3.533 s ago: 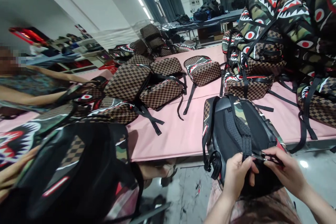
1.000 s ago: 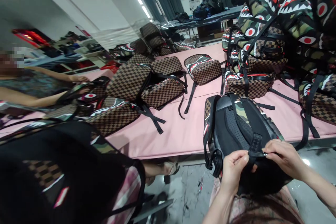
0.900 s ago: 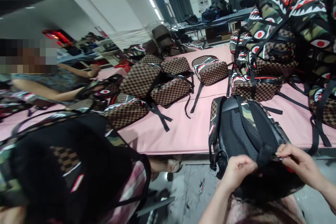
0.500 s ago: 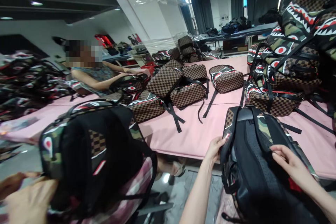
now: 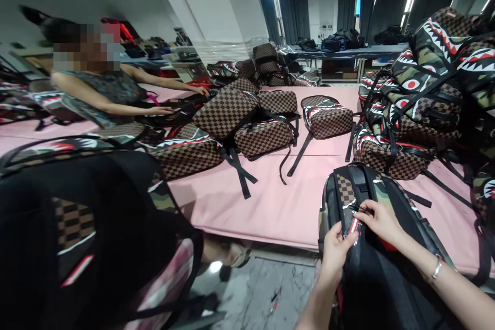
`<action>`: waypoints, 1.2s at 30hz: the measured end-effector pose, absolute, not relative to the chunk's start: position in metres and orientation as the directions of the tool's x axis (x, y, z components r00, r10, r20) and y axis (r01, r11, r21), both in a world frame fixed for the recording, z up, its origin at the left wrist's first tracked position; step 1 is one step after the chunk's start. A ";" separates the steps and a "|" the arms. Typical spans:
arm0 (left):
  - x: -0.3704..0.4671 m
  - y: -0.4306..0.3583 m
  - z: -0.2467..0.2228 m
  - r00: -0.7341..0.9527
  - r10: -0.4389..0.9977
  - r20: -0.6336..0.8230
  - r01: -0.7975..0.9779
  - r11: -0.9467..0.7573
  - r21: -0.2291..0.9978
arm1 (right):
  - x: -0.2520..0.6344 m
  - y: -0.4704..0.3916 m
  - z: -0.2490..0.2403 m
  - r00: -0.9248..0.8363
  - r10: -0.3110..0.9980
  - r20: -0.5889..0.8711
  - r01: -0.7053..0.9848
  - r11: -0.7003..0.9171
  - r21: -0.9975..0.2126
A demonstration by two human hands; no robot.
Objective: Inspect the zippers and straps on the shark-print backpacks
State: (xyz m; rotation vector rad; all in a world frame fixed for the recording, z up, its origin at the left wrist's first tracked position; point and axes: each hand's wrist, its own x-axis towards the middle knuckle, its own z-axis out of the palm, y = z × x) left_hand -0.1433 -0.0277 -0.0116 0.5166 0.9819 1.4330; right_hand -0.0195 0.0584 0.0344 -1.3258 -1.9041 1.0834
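Observation:
A backpack point(image 5: 344, 188) with black straps and back panel, brown check and camouflage patches stands tilted in front of me against the table edge. My left hand point(image 5: 338, 250) is closed on its shoulder strap point(image 5: 350, 237), thumb beside a red-and-white tag point(image 5: 353, 224). Close above, my right hand point(image 5: 377, 221) has its fingers pinched together at the strap by the tag's upper end. Something small and dark shows at those fingertips, too small to name. A silvery bracelet circles my right wrist.
A pink-covered table point(image 5: 255, 206) carries several check backpacks point(image 5: 327, 116), with a tall pile of shark-mouth backpacks point(image 5: 421, 98) at the right. A co-worker point(image 5: 112, 95) handles a bag across the table. Another black-backed backpack point(image 5: 127, 216) fills the near left.
My right hand has moved left and down across the backpack to the strap beside my left hand. The view has shifted; the co-worker's hands at lower left are now out of view.

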 end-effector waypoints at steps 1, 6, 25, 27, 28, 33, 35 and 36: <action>-0.144 -0.027 -0.012 -0.136 0.959 -0.248 -0.576 0.127 0.807 | -0.021 0.059 0.032 -0.346 0.938 -0.020 0.446 0.146 -0.883; -0.147 -0.023 -0.013 -0.140 0.960 -0.243 -0.585 0.118 0.802 | -0.034 0.060 0.025 -0.336 0.928 -0.161 0.340 -0.039 -0.940; -0.147 -0.022 -0.019 -0.080 0.962 -0.262 -0.745 0.117 0.657 | 0.004 0.024 0.015 -0.329 0.944 0.027 0.472 0.189 -0.861; -0.147 -0.023 -0.018 -0.084 0.961 -0.262 -0.723 0.122 0.680 | 0.000 0.029 0.019 -0.359 0.932 0.048 0.462 0.222 -0.859; -0.148 -0.024 -0.018 -0.083 0.962 -0.261 -0.716 0.124 0.687 | -0.001 0.031 0.020 -0.374 0.926 0.055 0.455 0.235 -0.859; -0.156 -0.024 -0.013 -0.065 0.963 -0.260 -0.715 0.137 0.685 | 0.001 0.039 0.021 -0.406 0.913 0.043 0.401 0.221 -0.889; -0.160 -0.024 -0.010 -0.060 0.963 -0.263 -0.705 0.145 0.694 | 0.003 0.042 0.021 -0.423 0.906 -0.002 0.376 0.174 -0.910; -0.161 -0.025 -0.009 -0.055 0.964 -0.259 -0.698 0.149 0.701 | 0.004 0.043 0.022 -0.438 0.898 -0.027 0.374 0.155 -0.914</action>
